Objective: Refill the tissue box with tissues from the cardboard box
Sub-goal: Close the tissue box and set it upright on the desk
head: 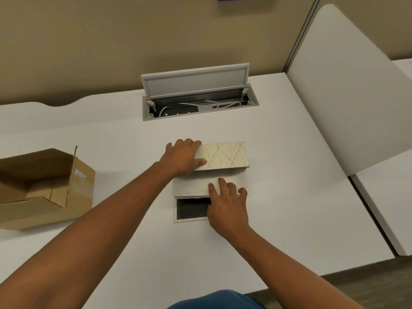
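Observation:
A cream tissue box with a leaf pattern lies on the white desk, turned with its opening toward me. My left hand grips its left end. A stack of white tissues sticks out of the box's near side, and my right hand presses flat on the stack with its fingers spread. In front of the stack lies the box's flat panel with a dark inner face. An open brown cardboard box rests on its side at the left; I see no tissues inside it.
An open cable hatch with a raised grey lid and white cables sits at the back of the desk. A beige partition wall stands behind it. A white divider panel rises on the right, next to the desk's right edge.

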Available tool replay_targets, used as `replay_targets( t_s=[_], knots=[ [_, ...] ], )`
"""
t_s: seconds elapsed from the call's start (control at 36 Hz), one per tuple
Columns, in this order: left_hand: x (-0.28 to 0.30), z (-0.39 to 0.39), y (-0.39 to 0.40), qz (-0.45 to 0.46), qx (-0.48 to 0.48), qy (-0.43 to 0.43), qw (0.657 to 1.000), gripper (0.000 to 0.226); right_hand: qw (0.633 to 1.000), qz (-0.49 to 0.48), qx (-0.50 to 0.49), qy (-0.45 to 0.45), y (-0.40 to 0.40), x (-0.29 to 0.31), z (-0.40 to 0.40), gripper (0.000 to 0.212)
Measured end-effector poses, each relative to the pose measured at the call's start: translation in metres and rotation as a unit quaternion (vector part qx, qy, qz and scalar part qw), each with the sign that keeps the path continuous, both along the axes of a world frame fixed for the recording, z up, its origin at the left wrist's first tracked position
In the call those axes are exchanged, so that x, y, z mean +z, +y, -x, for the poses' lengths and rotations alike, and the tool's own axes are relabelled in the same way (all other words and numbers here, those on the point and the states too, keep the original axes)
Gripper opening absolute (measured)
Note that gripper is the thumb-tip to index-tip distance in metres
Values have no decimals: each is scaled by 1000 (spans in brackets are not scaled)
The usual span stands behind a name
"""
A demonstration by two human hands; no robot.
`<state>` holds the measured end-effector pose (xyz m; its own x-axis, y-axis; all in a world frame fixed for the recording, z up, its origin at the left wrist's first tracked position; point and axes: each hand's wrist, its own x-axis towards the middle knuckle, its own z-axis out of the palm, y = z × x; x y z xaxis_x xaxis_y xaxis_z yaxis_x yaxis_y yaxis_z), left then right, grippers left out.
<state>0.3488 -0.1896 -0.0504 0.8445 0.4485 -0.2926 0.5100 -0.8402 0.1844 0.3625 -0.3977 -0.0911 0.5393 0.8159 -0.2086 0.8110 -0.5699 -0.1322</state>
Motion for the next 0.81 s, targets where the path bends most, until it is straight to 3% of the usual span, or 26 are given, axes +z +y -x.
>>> replay_targets(
  t_s=[0.22,0.53,0.81],
  knots=[
    [2,8,-9,5,4,-34,999,69,1000,20,13,2,2,-2,-8,62],
    [-4,34,-49,-59,13,-88,994,63,1000,0,13,-9,-5,-7,-4,60],
    [-15,49,-72,-102,15,-108,989,59,995,-95,36,-18,-34,-13,6,45]
  ],
)
